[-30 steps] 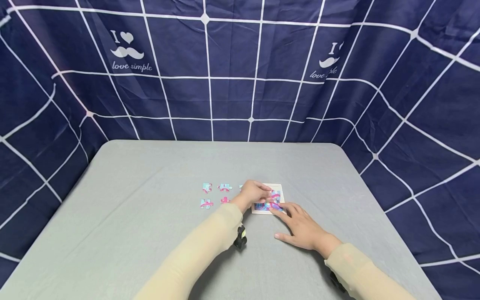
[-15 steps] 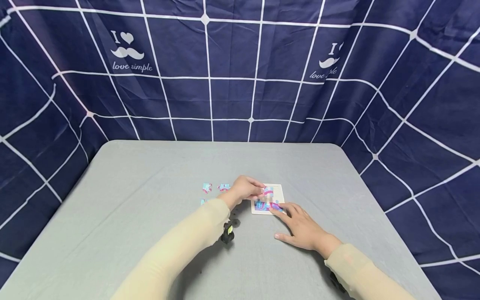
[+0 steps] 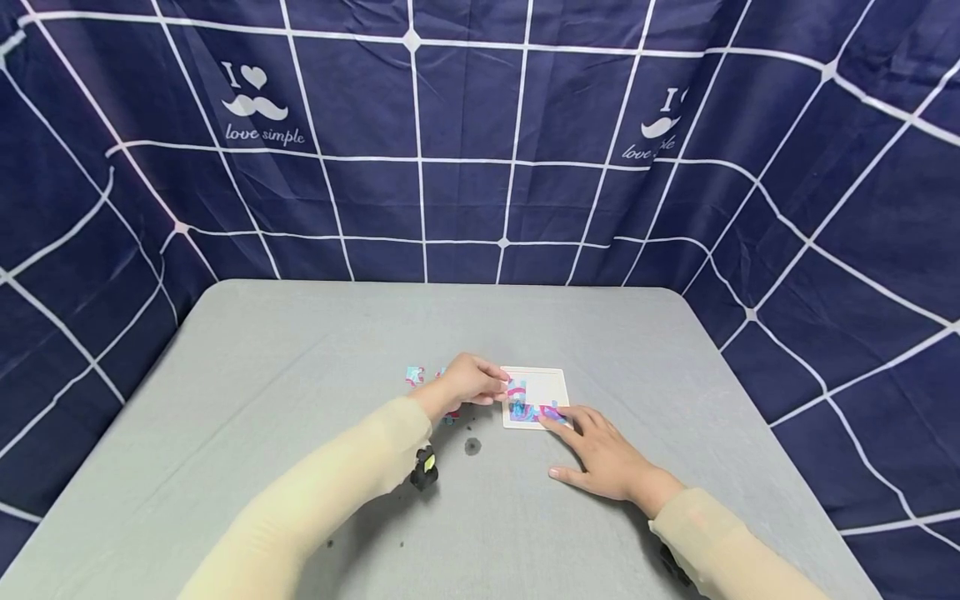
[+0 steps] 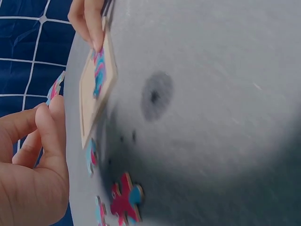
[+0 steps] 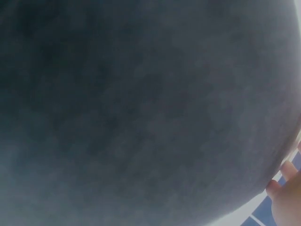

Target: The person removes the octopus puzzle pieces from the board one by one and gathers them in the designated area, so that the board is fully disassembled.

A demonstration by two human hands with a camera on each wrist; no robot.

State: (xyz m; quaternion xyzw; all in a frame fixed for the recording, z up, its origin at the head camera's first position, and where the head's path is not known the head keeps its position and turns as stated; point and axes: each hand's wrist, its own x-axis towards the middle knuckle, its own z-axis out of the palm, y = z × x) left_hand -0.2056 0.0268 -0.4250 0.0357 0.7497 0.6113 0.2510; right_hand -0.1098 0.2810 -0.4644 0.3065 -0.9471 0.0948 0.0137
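Observation:
My left hand pinches a pink and blue jigsaw piece between thumb and fingertips, at the left side of a shallow pale puzzle tray. In the left wrist view, this held piece is raised above the table, tilted. Joined blue and purple pieces lie along the tray's near edge. My right hand rests at the tray's near right corner, its extended fingertips touching the pieces there. Only part of the right hand shows in the right wrist view, at the lower right edge.
Loose jigsaw pieces lie left of the tray, one beyond my left forearm, others partly hidden by it. A pink piece shows in the left wrist view. Dark spots mark the grey table. A navy grid curtain surrounds it.
My left hand has moved left with the pinched piece, from over the tray's middle to its left side, uncovering more of the tray. The right hand has stayed in place.

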